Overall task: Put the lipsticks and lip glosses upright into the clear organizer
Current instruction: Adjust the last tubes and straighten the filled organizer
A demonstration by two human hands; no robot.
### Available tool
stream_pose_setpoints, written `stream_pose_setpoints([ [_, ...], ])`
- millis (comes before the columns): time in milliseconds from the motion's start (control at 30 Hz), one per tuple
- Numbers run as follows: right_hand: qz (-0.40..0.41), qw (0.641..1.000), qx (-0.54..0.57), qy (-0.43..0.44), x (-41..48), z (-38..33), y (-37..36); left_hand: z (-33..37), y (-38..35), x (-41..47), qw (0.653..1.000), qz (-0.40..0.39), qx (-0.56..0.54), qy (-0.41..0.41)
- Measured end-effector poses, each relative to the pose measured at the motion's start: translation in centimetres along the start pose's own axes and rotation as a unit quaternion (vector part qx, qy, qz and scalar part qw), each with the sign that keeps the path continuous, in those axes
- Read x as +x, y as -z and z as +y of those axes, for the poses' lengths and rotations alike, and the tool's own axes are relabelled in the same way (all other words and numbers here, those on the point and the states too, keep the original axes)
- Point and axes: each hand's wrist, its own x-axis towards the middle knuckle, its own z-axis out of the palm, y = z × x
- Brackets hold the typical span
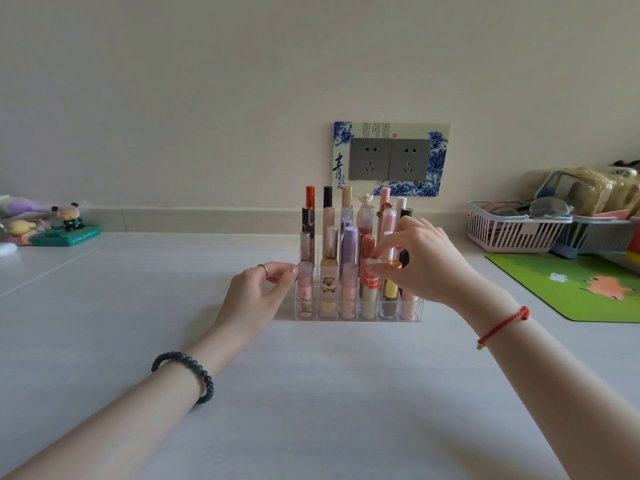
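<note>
The clear organizer [417, 308] stands on the white table near the wall, filled with several upright lipsticks and lip glosses in rows. My right hand [422, 258] reaches over its right side and pinches the white cap of a red-and-white striped lipstick [370, 289] standing in the front row. Beside it is a gold-capped gloss [391, 289]. My left hand [258, 296] touches the organizer's left edge with curled fingertips, next to a pink tube [305, 289] at the front left corner.
A pink basket [512, 233] and a blue basket [595, 237] with glasses and pouches sit at the right. A green mat [571, 285] lies before them. Small figurines [65, 223] stand at the far left. A double wall socket [389, 159] is behind the organizer.
</note>
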Motion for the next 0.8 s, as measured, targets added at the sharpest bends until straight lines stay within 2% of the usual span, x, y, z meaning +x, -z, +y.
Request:
stream_pose_setpoints([
  [300, 0.002, 1.000, 0.007, -0.001, 0.0, 0.1, -0.2, -0.2, 0.0, 0.1, 1.000, -0.003, -0.003, -0.005],
  [567, 0.120, 0.982, 0.141, -0.041, -0.2, 2.8, 3.1, -0.4, 0.1, 0.2, 1.000, 0.004, 0.008, -0.021],
  [633, 0.105, 0.982, 0.144, -0.055, -1.0, 4.1, 3.0, -0.5, 0.0, 0.3, 1.000, 0.012, 0.016, -0.023],
  [800, 0.002, 0.987, 0.147, -0.068, -2.0, 5.9, 1.8, -0.6, 0.0, 0.2, 0.999, 0.021, 0.032, -0.011],
])
